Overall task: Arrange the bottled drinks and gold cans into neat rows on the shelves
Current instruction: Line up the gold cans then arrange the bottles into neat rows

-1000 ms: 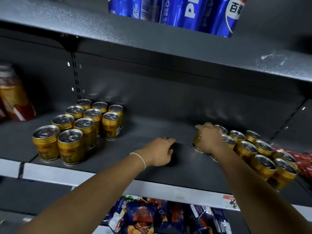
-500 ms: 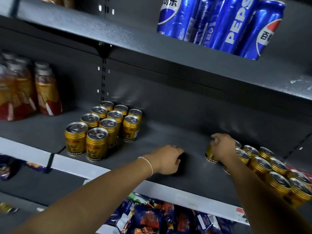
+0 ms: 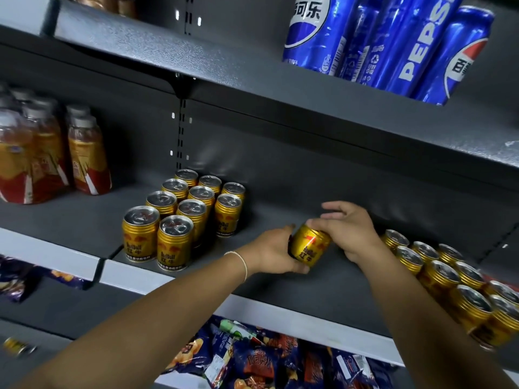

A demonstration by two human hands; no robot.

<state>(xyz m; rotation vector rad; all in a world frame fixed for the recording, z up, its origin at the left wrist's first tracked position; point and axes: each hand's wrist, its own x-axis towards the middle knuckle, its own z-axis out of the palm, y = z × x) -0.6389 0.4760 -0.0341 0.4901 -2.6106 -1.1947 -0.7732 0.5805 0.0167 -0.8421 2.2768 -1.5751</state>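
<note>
A gold can (image 3: 309, 247) hangs tilted just above the dark middle shelf (image 3: 323, 293). My left hand (image 3: 269, 254) grips it from the left, thumb underneath. My right hand (image 3: 354, 234) touches the can's top end with loosely spread fingers. To the left, a block of upright gold cans (image 3: 182, 214) stands in three rows. Another group of gold cans (image 3: 449, 276) runs in rows to the right, behind my right forearm. Bottled drinks (image 3: 84, 153) with gold and red labels stand at the far left of the same shelf.
Tall blue Pepsi cans (image 3: 393, 43) stand on the shelf above. Snack bags (image 3: 252, 357) fill the shelf below. Bare shelf lies between the two can groups. A small gold item (image 3: 16, 345) lies low at the far left.
My right hand lifted one can off the right group and carried it left. My left hand, which rested on the shelf, now grips that can. The view has shifted left.
</note>
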